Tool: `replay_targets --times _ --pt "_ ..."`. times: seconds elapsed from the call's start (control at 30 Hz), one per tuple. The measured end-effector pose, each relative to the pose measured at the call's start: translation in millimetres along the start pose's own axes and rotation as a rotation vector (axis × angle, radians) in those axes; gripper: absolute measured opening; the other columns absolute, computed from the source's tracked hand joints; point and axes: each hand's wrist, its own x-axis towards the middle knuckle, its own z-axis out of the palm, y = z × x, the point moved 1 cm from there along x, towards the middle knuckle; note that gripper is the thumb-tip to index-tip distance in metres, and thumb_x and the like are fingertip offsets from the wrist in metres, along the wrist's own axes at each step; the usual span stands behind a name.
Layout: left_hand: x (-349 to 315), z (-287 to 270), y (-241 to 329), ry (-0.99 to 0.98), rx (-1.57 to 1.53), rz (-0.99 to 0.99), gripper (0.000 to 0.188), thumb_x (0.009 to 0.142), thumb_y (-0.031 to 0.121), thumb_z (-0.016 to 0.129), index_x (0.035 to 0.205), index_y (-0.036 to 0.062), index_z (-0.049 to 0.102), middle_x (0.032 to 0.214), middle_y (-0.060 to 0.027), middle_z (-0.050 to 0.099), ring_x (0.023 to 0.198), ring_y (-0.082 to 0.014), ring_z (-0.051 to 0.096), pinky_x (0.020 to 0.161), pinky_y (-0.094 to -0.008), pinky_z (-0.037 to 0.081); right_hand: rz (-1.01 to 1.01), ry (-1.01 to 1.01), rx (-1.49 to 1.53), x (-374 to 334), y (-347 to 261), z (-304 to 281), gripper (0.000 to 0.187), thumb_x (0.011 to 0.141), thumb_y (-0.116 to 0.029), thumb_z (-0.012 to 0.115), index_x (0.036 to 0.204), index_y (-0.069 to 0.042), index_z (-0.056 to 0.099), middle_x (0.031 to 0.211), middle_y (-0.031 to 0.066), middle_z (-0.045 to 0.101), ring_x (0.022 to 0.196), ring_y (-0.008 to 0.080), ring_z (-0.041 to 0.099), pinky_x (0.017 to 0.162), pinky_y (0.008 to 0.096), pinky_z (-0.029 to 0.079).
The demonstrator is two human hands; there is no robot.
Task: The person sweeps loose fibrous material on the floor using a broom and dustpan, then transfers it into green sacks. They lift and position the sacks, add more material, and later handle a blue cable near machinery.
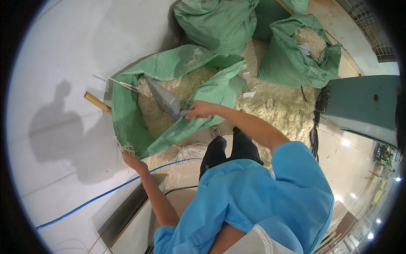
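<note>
A large green woven sack (123, 103) stands gaping in front of me, partly filled with pale shavings (157, 120). My right hand (199, 110) is closed round the short handle of a grey metal scoop (160, 96). The scoop's wide blade tilts over the shavings, inside the sack's mouth. At the near left corner, my left hand (133, 161) grips the sack's rim, where some shavings cling; its fingertips are partly hidden.
Behind stand more green sacks (215, 25), one on the right (275, 61) brimming with shavings. Loose shavings (279, 112) cover the floor beside a grey-green machine (361, 101). A blue hose (101, 198) crosses near my left arm. A bamboo pole (96, 101) sticks out beside the sack.
</note>
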Motion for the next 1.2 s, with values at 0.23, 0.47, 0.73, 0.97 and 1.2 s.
replay_targets --times 0.23,0.47,0.73,0.97,1.2 --pt "12.2 13.9 -17.8 0.064 0.329 0.088 0.031 0.102 0.029 0.05 0.1 -0.0014 0.056 0.088 -0.0084 0.054 0.083 -0.0209 0.05 0.075 -0.0356 0.043 0.177 0.155 0.216 -128.6 19.6 -49.7 0.034 0.088 -0.035 0.071 0.091 -0.001 0.069 0.052 -0.0023 0.045 0.039 0.0067 0.034 0.038 0.0265 0.023" --pt "-0.8 46.5 -5.3 -0.04 0.016 0.07 0.03 0.101 0.026 0.049 0.099 -0.0027 0.054 0.087 -0.0084 0.055 0.083 -0.0179 0.049 0.078 -0.0343 0.042 0.151 0.488 0.322 -165.9 23.5 -41.4 0.031 0.091 -0.031 0.066 0.092 0.0 0.061 0.055 -0.0014 0.043 0.039 0.0075 0.035 0.036 0.0264 0.023" --pt "-1.8 54.4 24.0 0.106 0.062 0.054 0.037 0.104 0.033 0.045 0.1 -0.0032 0.053 0.093 -0.0105 0.057 0.083 -0.0196 0.054 0.075 -0.0343 0.046 -0.279 0.13 -0.384 1.4 -24.2 10.0 0.052 0.082 -0.048 0.07 0.083 0.003 0.065 0.065 0.0123 0.058 0.059 0.0224 0.056 0.055 0.0393 0.043" --pt "-6.3 27.4 21.7 0.164 0.207 0.118 0.04 0.104 0.035 0.044 0.098 -0.0039 0.052 0.092 -0.0136 0.058 0.082 -0.0212 0.054 0.076 -0.0367 0.046 -0.076 0.27 -0.465 9.0 45.1 -62.0 0.053 0.075 -0.048 0.071 0.094 0.002 0.07 0.076 0.0188 0.066 0.071 0.0306 0.064 0.066 0.0437 0.048" --pt "-2.8 37.9 8.0 0.084 0.229 0.16 0.039 0.104 0.033 0.044 0.093 -0.004 0.051 0.084 -0.0125 0.053 0.077 -0.0232 0.048 0.073 -0.0374 0.042 0.138 0.501 -0.583 -68.8 78.2 -113.2 0.047 0.077 -0.042 0.072 0.091 0.004 0.07 0.077 0.0195 0.067 0.07 0.0309 0.064 0.066 0.0442 0.048"
